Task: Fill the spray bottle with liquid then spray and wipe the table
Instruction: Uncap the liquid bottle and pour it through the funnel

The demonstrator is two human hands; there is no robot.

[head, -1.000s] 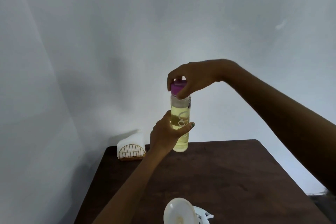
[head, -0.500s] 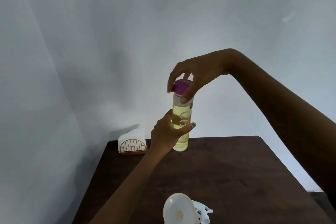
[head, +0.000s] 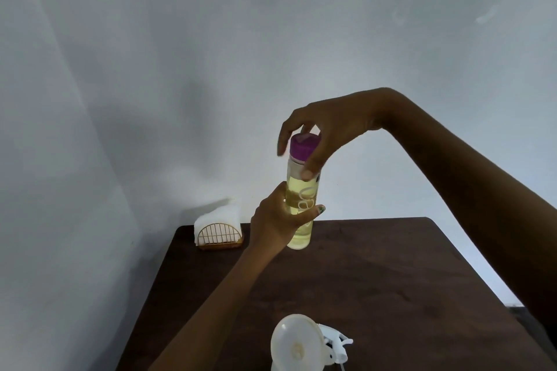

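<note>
The right hand (head: 325,129), at centre frame, reaches down from above with thumb and fingers curled round the purple cap (head: 303,146), pinching it. The left hand (head: 278,220), directly below, grasps the clear bottle (head: 301,208) round its lower half and holds it upright above the far edge of the table (head: 391,280).

Handling: the bottle is about two-thirds full of pale yellow liquid, so it is judged moderately heavy and likely to slosh once open. Its smooth wall appears rigid and probably slippery. Keep the grip on the mid-body and apply turning force at the cap only.

The spray bottle (head: 297,346), white, stands at the bottom centre of the frame, near the front edge of the table, with its trigger head (head: 337,346) lying beside it. It is judged not yet filled.

The table is dark brown wood. A napkin holder (head: 217,235) with white napkins sits at its far left corner. Plain pale walls (head: 150,69) fill the upper frame
</note>
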